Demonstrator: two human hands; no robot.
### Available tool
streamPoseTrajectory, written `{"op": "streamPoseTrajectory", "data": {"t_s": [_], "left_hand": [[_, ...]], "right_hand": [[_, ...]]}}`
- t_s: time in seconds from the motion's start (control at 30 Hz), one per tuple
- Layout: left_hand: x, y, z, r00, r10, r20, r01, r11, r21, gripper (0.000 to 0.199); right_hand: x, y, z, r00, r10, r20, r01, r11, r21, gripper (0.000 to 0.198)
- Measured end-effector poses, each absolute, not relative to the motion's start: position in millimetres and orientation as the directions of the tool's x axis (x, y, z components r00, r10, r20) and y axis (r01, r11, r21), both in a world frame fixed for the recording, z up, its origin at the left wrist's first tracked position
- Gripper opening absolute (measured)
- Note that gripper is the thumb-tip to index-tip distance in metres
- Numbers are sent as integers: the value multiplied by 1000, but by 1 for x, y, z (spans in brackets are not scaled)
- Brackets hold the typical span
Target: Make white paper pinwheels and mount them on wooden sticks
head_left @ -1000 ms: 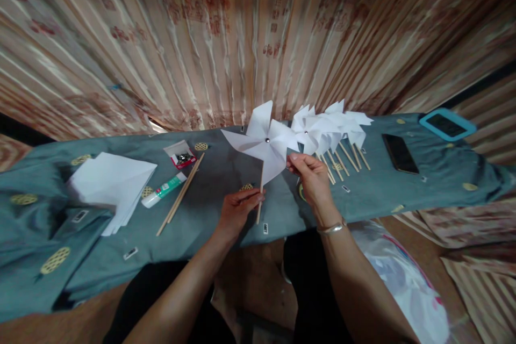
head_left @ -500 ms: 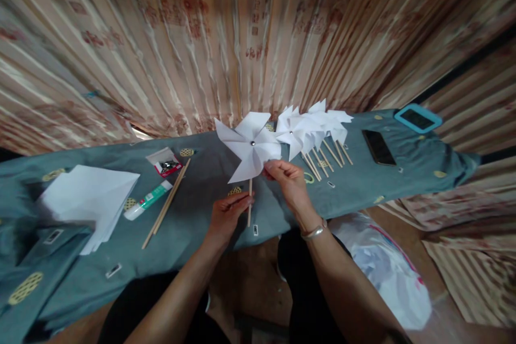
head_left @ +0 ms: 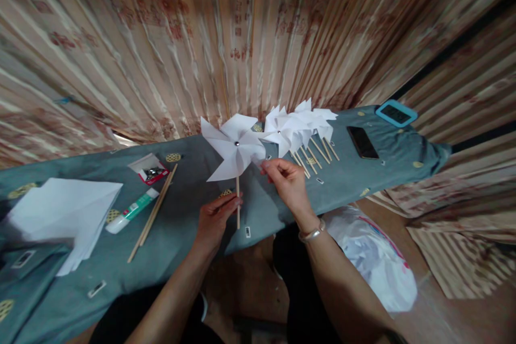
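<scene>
The left hand (head_left: 213, 219) has its thumb and fingers clamped on the wooden stick (head_left: 237, 185) of a white paper pinwheel (head_left: 230, 155), low down on the stick. The pinwheel is upright in front of the person, its paper blades facing the camera and a round silver pin (head_left: 237, 143) at their centre. The right hand (head_left: 289, 181) has its thumb and forefinger close together at the tip of the lower right blade; they seem to touch it, but I cannot tell whether they grip it. A silver bracelet (head_left: 312, 232) circles the right wrist.

Just beyond the right hand, a row of other pinwheels (head_left: 296, 124) lies on the desk (head_left: 181, 220), blades overlapping and sticks pointing toward the person. Farther right are a dark phone (head_left: 363, 142) and, near it, a blue-framed clock (head_left: 396, 113) whose digits are too small to read.

Left of the held pinwheel, an open box (head_left: 148, 167) contains small shiny pieces. Two loose sticks (head_left: 152, 213) lie nearly side by side near the box, and a white and green glue tube (head_left: 133, 211) rests just left of them. Sheets of white paper (head_left: 72, 204) are stacked at the far left. A green cloth with yellow patches covers the desk, and a patterned curtain (head_left: 201, 37) hangs behind it.
</scene>
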State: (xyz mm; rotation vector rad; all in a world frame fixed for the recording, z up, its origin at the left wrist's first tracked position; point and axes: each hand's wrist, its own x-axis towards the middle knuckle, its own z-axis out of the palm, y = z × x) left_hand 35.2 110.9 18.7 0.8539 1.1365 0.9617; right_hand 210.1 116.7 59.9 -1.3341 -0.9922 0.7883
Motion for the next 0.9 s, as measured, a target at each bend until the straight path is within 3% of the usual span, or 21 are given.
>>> {"op": "streamPoseTrajectory", "data": {"t_s": [0.1, 0.2, 0.47, 0.7, 0.9], "left_hand": [[37, 110, 19, 140, 930, -341, -184, 362, 914, 37], [38, 109, 18, 156, 923, -351, -175, 375, 910, 34], [41, 106, 20, 187, 902, -389, -165, 419, 893, 33], [41, 106, 21, 179, 907, -381, -148, 408, 901, 32], [40, 106, 18, 167, 910, -380, -146, 404, 903, 30]], "right_hand": [[228, 123, 60, 545, 818, 184, 73, 172, -982, 24], [240, 130, 55, 587, 789, 178, 39, 191, -981, 32], [235, 137, 46, 430, 900, -72, -183, 8, -983, 49], [230, 132, 46, 356, 933, -47, -183, 20, -983, 43], [228, 130, 46, 390, 920, -41, -163, 25, -986, 36]]}}
